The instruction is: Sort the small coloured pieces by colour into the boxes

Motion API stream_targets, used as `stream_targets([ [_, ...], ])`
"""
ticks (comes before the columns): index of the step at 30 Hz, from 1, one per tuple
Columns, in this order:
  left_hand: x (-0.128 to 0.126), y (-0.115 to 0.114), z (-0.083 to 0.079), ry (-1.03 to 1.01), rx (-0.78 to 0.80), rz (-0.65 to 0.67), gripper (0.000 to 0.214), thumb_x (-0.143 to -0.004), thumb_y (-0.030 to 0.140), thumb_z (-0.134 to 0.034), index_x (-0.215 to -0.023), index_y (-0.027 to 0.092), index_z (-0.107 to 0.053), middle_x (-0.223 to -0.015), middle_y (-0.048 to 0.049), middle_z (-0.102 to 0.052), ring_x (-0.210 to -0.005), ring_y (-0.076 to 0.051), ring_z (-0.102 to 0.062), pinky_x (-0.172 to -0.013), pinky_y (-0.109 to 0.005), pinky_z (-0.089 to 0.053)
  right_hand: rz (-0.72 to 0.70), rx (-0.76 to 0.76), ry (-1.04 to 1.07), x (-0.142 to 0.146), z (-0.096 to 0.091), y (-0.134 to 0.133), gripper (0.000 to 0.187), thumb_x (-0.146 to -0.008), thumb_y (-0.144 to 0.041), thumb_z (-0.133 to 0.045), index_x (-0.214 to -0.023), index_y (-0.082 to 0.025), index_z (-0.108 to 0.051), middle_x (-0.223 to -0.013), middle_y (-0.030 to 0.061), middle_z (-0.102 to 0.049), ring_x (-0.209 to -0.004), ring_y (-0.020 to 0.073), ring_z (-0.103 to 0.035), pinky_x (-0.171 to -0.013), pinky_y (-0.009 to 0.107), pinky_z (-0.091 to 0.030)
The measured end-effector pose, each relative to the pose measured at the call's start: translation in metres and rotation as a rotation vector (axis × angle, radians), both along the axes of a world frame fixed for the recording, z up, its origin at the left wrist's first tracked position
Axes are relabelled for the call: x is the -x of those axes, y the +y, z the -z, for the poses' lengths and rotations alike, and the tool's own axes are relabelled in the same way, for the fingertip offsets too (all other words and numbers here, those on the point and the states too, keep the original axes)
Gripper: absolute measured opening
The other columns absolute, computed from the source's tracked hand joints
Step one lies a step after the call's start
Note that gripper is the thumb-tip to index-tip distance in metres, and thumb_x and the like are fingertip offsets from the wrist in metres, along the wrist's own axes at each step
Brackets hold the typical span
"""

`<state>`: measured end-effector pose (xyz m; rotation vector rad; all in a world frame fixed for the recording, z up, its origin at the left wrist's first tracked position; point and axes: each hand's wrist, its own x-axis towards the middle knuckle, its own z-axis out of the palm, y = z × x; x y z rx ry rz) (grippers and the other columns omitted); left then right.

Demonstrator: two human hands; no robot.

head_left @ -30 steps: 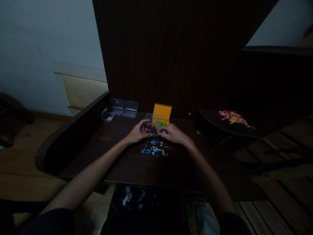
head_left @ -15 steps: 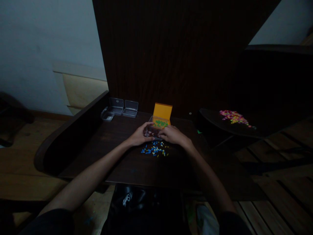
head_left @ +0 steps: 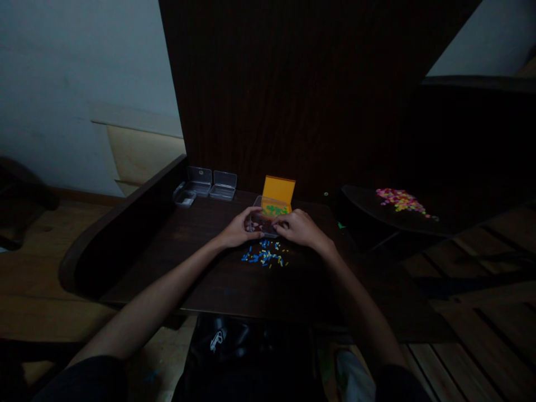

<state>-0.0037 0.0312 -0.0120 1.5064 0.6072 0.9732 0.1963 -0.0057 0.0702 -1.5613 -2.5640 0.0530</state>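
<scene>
My left hand (head_left: 242, 228) is wrapped around the left side of a clear plastic box (head_left: 258, 202), thumb at its near edge. Some pale small pieces (head_left: 254, 226) show inside the box by that thumb. My right hand (head_left: 296, 227) is at the box's right side, thumb and fingertips pinched together over it; whatever they hold is too small to make out. Right behind the clear box stands an orange box (head_left: 280, 188) with its lid up and green pieces (head_left: 275, 210) in it. Blue, white and yellow pieces (head_left: 266, 256) lie scattered on the dark wooden surface in front of my hands.
Open clear boxes (head_left: 223, 191) stand at the back left, beside a raised wooden side edge (head_left: 125, 218). To the right, a pile of pink and yellow pieces (head_left: 402, 201) lies on a separate dark surface. A tall dark panel (head_left: 310, 100) rises behind.
My right hand has shifted slightly up and to the right, its knuckles raised. My left hand keeps its hold on the clear box, and the scattered pieces look the same.
</scene>
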Motion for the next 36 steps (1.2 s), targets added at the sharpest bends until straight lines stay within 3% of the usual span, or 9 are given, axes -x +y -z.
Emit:
stream_targets([
  [7,0.004,0.006,0.001,-0.002,-0.024,-0.038,0.069,-0.061,0.016,-0.080,-0.123,0.019,-0.048,-0.121,-0.0123,-0.059,-0.098,-0.019,-0.063,-0.090,-0.040,-0.051,-0.003,-0.004,0.067,0.001,0.003,-0.002,0.024,-0.082,-0.017,-0.056,-0.096,-0.019,-0.075,-0.073,0.0026,-0.070,-0.063,0.0123,-0.055,-0.060,0.023,-0.033],
  [16,0.007,0.014,0.005,0.015,-0.018,-0.077,0.075,-0.059,0.019,-0.081,-0.124,0.016,-0.045,-0.120,-0.0131,-0.059,-0.096,-0.019,-0.064,-0.090,-0.040,-0.052,-0.237,0.149,0.021,0.018,0.031,0.001,0.021,-0.084,-0.019,-0.058,-0.096,-0.021,-0.075,-0.080,0.0029,-0.072,-0.070,0.0130,-0.060,-0.064,0.022,-0.036],
  [23,0.009,0.014,0.004,0.028,-0.049,-0.092,0.072,-0.061,0.020,-0.081,-0.124,0.016,-0.046,-0.122,-0.0132,-0.058,-0.097,-0.019,-0.063,-0.091,-0.041,-0.051,-0.227,0.174,-0.033,0.029,0.048,0.005,0.028,-0.086,-0.022,-0.056,-0.110,-0.026,-0.070,-0.105,0.0052,-0.071,-0.095,0.0197,-0.065,-0.077,0.027,-0.045],
  [36,0.009,0.015,0.005,0.029,-0.029,-0.112,0.074,-0.059,0.019,-0.083,-0.124,0.016,-0.047,-0.120,-0.0123,-0.058,-0.088,-0.014,-0.062,-0.086,-0.036,-0.051,-0.186,0.152,-0.123,0.034,0.051,0.002,0.023,-0.091,-0.026,-0.051,-0.104,-0.022,-0.070,-0.098,0.0077,-0.071,-0.090,0.0196,-0.065,-0.074,0.026,-0.044],
])
